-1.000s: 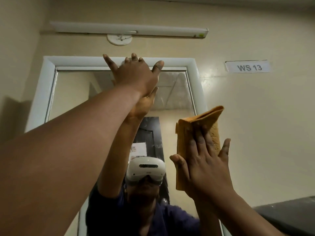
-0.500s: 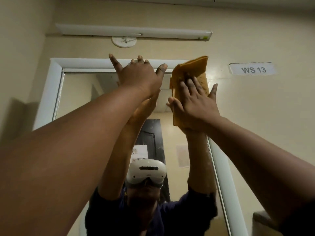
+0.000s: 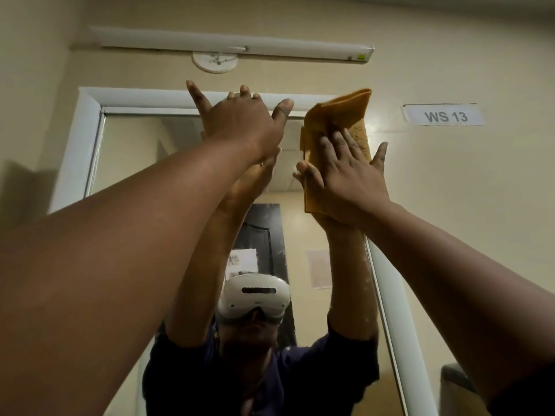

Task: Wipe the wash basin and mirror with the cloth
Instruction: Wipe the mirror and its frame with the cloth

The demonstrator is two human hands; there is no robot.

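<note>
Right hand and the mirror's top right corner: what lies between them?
The folded orange cloth. In the head view the right hand presses it flat against the mirror, its upper edge overlapping the white frame. The left hand rests bare beside it.

Mirror (image 3: pixel 132 151), white-framed, on the wall: my left hand (image 3: pixel 240 121) flat at its top edge; my right hand (image 3: pixel 345 172) presses the folded orange cloth (image 3: pixel 339 115) on its top right corner.

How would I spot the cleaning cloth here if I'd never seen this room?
Find the tall white-framed mirror on the cream wall. At its top right corner, the right hand presses a folded cloth flat against it, just left of the WS 13 label. It is the only orange-tan thing; everything around it is white or cream.
</note>
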